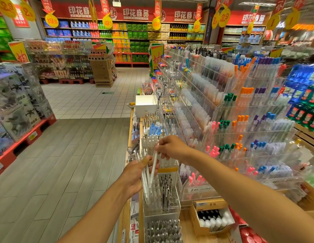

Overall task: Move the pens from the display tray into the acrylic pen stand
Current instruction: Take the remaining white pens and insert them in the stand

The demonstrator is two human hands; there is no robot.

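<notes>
Supermarket aisle, grey plank floor, stationery display on a wooden tabletop (187, 225) at right; tiered clear racks of coloured pens (240, 120) behind, a cardboard box of bottles (212, 220) near the front edge.

Left hand (135, 174): fingers curled round a bundle of white pens (145, 174), held upright and fanned slightly, lower ends hanging in front of the acrylic pen stand (161, 195). Whether those ends touch the stand: cannot tell.

Right hand (170, 146): fingers pinched on the top end of a single white pen (154, 165), which slants down across the bundle. Thumb and forefinger closed on it; other fingers loosely curled.

Stand already holds clear and dark-clipped pens in its compartments. The display tray itself cannot be picked out among the clear racks.

Judgement: step in hand is separating one pen from the bundle for placement. Most of the bundle not yet in the stand, so task is partway at best. Next move calls for drawing the single pen clear of the left grip, then lowering it tip-first into a free compartment without snagging pens already standing there.
</notes>
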